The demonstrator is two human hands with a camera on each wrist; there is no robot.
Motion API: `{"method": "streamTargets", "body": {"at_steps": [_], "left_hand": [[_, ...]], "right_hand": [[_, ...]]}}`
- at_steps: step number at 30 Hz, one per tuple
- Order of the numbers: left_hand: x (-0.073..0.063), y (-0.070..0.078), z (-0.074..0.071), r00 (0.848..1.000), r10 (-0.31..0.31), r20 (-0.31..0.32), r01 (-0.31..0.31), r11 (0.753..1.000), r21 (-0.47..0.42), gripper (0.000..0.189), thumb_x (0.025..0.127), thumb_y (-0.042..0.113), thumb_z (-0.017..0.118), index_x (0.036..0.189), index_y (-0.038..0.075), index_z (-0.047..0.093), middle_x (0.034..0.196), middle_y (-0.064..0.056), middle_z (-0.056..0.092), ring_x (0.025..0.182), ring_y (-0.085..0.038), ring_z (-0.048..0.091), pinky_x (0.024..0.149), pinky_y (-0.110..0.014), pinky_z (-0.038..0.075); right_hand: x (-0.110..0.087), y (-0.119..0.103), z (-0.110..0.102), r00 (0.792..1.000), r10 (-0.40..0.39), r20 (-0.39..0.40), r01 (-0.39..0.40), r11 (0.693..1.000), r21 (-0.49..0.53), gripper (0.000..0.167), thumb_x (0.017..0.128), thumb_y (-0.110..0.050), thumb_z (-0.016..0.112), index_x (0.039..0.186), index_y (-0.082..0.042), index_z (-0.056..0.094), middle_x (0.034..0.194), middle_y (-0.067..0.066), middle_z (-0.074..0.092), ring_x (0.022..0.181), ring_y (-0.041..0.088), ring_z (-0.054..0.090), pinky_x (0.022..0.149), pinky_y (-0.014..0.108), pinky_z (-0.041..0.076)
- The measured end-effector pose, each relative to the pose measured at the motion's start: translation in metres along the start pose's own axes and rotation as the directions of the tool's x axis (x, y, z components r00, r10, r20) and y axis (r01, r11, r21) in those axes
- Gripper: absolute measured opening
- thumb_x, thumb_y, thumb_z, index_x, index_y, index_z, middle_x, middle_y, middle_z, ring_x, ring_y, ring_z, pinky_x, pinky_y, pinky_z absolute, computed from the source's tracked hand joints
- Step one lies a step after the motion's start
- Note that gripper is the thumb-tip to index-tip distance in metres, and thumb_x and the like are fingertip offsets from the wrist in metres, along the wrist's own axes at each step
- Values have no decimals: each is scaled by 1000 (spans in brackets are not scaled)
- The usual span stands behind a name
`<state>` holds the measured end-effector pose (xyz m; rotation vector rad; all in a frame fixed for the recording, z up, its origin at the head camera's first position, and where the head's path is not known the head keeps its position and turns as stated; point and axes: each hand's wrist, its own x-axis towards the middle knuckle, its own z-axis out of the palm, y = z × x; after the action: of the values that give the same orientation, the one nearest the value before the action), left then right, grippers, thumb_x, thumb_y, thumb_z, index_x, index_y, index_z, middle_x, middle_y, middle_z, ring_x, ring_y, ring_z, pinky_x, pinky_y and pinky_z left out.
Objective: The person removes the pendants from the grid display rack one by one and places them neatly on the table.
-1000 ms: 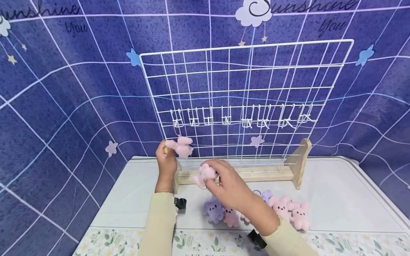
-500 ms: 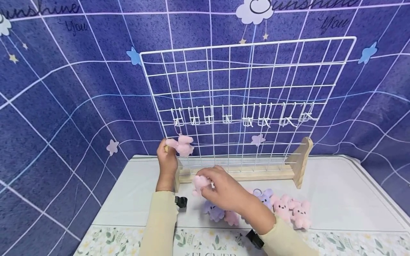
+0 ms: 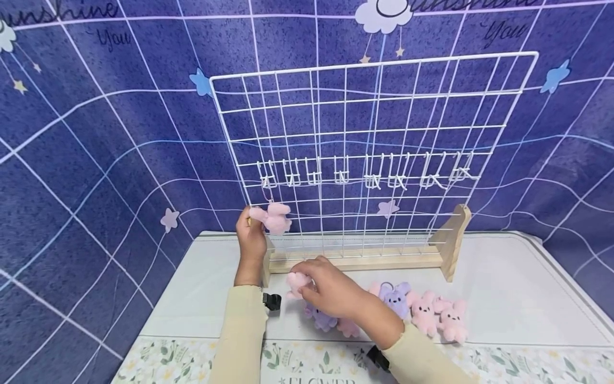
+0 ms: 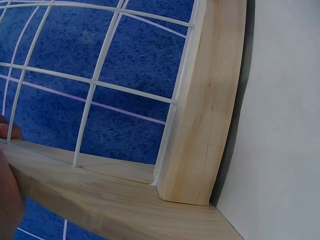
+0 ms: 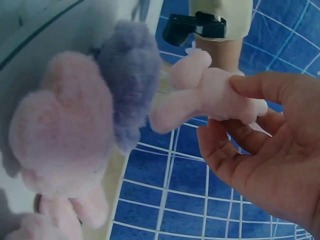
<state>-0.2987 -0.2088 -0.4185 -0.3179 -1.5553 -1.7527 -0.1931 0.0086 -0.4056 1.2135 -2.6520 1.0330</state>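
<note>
My left hand (image 3: 251,242) grips the left wooden upright (image 4: 90,195) of a stand that carries a white wire grid rack (image 3: 374,65). In the left wrist view, the thumb and a fingertip show around the wood. A pink plush bunny keychain (image 3: 277,220) hangs by its chain from the leftmost hook, in front of that hand. My right hand (image 3: 336,290) pinches another pink plush bunny (image 5: 215,95) between thumb and fingers, its ears pointing away from the palm. This one is low, near the table, in front of the rack's base.
Several white hooks (image 3: 373,181) line the grid. On the table (image 3: 518,288), a purple plush (image 3: 323,320) and a pink one (image 3: 349,328) lie partly hidden under my right hand. Right of my forearm lie a purple plush (image 3: 396,301) and pink ones (image 3: 453,321).
My right hand has lowered, moving slightly left with the pink plush bunny, from before the rack toward the table. The left hand keeps its grip on the upright.
</note>
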Motion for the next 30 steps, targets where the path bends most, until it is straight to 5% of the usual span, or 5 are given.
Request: {"method": "streamTargets", "body": {"at_steps": [7, 20, 30], "left_hand": [[-4, 20, 3, 1000, -6, -17, 6, 1000, 15, 31, 97, 1, 52, 84, 27, 62, 66, 16, 48, 61, 3, 42, 57, -12, 35], [-3, 20, 2, 1000, -10, -8, 10, 1000, 20, 32, 96, -1, 51, 82, 26, 60, 65, 14, 46, 60, 2, 41, 56, -13, 34], [-1, 17, 4, 1000, -8, -1, 8, 1000, 8, 33, 96, -1, 51, 82, 27, 60, 64, 15, 46, 59, 2, 41, 55, -13, 33]], "right_hand": [[1, 7, 11, 1000, -27, 3, 27, 999, -38, 31, 95, -6, 72, 125, -10, 68, 121, 3, 73, 108, 17, 59, 99, 35, 53], [5, 16, 19, 995, -95, 27, 98, 989, -113, 27, 87, -2, 81, 111, -12, 75, 109, 0, 75, 109, 19, 65, 98, 33, 55], [6, 18, 24, 995, -74, 66, 80, 993, -86, 27, 82, 0, 85, 105, -12, 78, 100, -2, 72, 89, 7, 59, 81, 19, 52]]}}
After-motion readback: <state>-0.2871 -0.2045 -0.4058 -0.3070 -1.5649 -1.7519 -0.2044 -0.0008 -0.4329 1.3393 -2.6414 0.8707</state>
